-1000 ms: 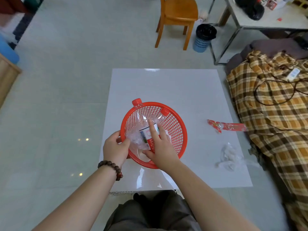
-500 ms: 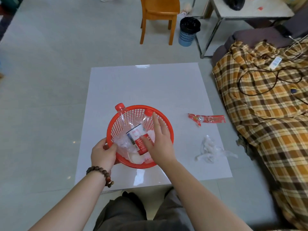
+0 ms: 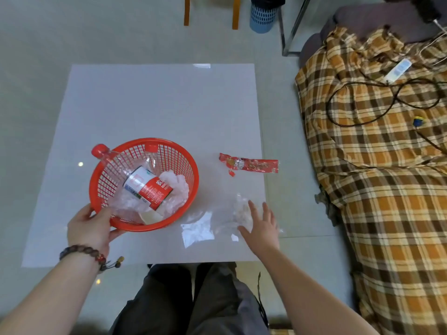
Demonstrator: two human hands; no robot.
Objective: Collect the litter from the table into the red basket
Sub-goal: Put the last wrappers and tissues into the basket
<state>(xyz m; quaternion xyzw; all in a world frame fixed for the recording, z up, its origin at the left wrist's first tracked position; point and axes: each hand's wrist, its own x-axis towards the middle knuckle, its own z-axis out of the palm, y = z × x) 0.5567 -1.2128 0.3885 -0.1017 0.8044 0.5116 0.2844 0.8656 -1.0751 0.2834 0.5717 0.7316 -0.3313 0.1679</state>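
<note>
The red basket stands on the white table, left of centre. My left hand grips its near-left rim. Inside lie two clear plastic bottles with red caps and crumpled clear plastic. My right hand is open, fingers spread, over a crumpled clear plastic wrapper near the table's front right corner. A red snack wrapper lies flat on the table to the right of the basket, with a small torn red scrap just below it.
A sofa with an orange plaid cover runs along the right of the table, with a black cable and a remote on it. Behind the table are wooden chair legs and a blue bin. My knees are under the near edge.
My right hand has left the basket and moved right, over the clear wrapper. The bottle it touched now lies in the basket. My left hand still holds the rim.
</note>
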